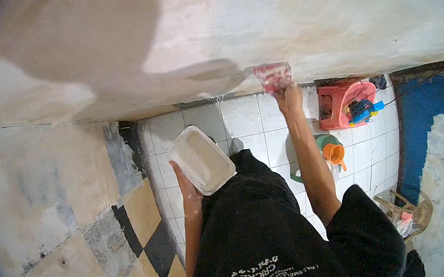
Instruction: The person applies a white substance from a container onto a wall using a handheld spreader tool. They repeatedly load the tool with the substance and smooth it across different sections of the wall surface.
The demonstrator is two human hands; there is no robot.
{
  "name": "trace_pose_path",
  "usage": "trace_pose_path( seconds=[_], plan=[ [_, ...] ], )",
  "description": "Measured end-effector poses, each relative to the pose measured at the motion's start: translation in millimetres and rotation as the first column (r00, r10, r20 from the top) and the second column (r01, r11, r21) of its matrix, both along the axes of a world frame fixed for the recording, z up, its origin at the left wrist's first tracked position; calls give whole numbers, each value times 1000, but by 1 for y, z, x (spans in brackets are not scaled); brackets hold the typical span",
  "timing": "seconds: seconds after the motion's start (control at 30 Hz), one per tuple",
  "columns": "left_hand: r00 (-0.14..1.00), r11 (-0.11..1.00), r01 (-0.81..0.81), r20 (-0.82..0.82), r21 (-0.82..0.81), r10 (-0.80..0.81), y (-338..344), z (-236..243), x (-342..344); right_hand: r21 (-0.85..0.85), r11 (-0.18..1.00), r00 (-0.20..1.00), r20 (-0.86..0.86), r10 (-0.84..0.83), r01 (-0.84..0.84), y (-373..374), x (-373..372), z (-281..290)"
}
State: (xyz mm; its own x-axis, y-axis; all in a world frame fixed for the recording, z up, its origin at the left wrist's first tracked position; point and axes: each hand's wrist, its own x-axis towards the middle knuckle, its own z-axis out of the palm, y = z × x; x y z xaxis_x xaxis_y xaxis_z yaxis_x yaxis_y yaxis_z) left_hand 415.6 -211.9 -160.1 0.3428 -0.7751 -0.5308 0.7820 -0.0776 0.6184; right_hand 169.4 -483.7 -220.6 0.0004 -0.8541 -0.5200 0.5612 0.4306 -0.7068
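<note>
My right hand (289, 98) is stretched forward and grips a red-handled flat trowel (272, 75), its blade pressed against the lower part of the pale plastered wall (295, 14). My left hand (187, 190) holds a white rectangular plastic tub (201, 159) from below, close to my chest, tilted with its open side up. The tub looks smeared with whitish paste inside. My black shirt fills the lower middle of the view.
White floor tiles (242, 117) lie below the wall. A red plastic stool (339, 102) with blue items stands at the right, a green jug with an orange cap (331, 149) near it. A patchy checkered wall (107, 257) is at the left, a blue surface (438, 96) at the right.
</note>
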Motion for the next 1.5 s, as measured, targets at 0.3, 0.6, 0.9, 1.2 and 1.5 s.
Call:
trace_pose_path(
  seconds=[0.3, 0.6, 0.9, 1.2, 1.5],
  plan=[
    [999, 999, 40, 7, 36, -41, 7, -8, -2, 94, 993, 988, 128, -86, 74, -71, 13, -79],
    [998, 1000, 15, -54, -25, -16, -6, 10, -12, 310, 951, 1000, 18, -1, -4, 3, 21, -42],
    [994, 996, -66, 93, 61, 60, 2, -2, 0, 62, 996, 970, 229, -81, 68, -7, 38, -17],
    [1000, 999, -10, 3, 43, 10, -14, -17, 0, 176, 984, 998, 40, -41, 34, -64, 7, -118],
    [997, 997, -81, -15, 12, 81, 2, -7, -2, 122, 992, 997, -77, -19, 28, 3, -9, 24]
  ],
)
